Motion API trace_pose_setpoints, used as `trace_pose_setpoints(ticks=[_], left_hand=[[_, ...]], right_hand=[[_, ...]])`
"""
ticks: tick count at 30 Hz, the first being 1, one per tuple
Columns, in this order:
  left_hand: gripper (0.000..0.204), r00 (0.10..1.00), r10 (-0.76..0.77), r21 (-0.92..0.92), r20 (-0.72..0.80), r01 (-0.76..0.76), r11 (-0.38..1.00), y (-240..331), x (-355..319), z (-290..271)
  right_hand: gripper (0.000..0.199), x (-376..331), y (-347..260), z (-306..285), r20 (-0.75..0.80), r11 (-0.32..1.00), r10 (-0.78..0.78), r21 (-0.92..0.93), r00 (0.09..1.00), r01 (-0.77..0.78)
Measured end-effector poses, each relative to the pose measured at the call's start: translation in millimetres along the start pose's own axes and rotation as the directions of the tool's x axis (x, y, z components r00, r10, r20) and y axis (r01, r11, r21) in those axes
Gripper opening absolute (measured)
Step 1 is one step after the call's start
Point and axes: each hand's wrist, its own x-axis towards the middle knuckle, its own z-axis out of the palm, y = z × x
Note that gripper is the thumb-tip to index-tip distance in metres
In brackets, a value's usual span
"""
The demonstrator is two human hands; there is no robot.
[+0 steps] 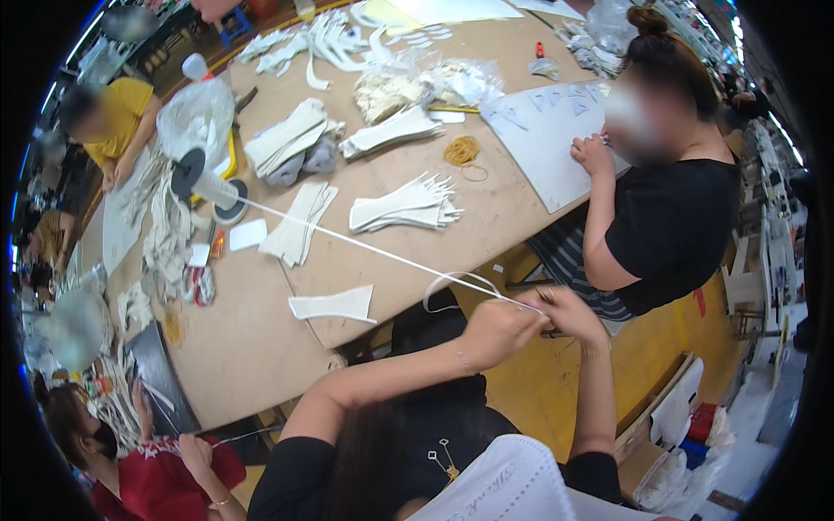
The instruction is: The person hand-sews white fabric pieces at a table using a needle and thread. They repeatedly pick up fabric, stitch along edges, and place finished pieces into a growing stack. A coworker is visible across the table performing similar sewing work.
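A narrow white tape runs taut across the table from a large spool with a dark flange, up to my hands. My left hand is closed around the tape near its end, beyond the table's front edge. Close against it, my right hand has its fingers pinched together at the tape's end; a small dark thing shows by these fingers, too blurred to name. A loose loop of white tape hangs beside my left hand. Nearest on the table lies a single cream fabric piece.
Stacks of cream fabric pieces cover the brown table, with a bundle of yellow rubber bands and plastic bags. A co-worker in black sits at the right by a white board; others work at the left.
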Motion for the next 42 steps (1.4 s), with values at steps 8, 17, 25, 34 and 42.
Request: trace_pose_setpoints(ticks=[8, 17, 25, 34, 42], left_hand=[[0.022, 0.994, 0.072, 0.014, 0.085, -0.074, 0.997, 6, -27, 56], [0.032, 0.945, -0.036, -0.147, 0.325, 0.088, 0.985, 24, -16, 51], [0.053, 0.366, -0.367, 0.291, 0.855, 0.246, 0.924, -35, -51, -84], [0.061, 0.555, -0.809, -0.925, -0.191, 0.174, 0.338, -201, -100, -406], [0.051, 0.767, -0.64, -0.997, 0.049, 0.003, -0.073, -306, -110, -499]], right_hand=[[0.044, 162, -160, 78, 0.487, 0.991, 0.062, 0.077, 0.871, -0.113], [0.027, 140, -215, 69, 0.433, 0.998, -0.023, 0.066, 0.901, -0.006], [0.018, -124, -128, -77, 0.157, 0.908, -0.306, -0.247, 0.939, 0.338], [0.035, -552, -6, -129, -0.986, 0.656, 0.164, 0.093, 0.021, -0.749], [0.046, -655, 112, -131, -0.802, 0.734, 0.266, 0.528, -0.534, -0.427]])
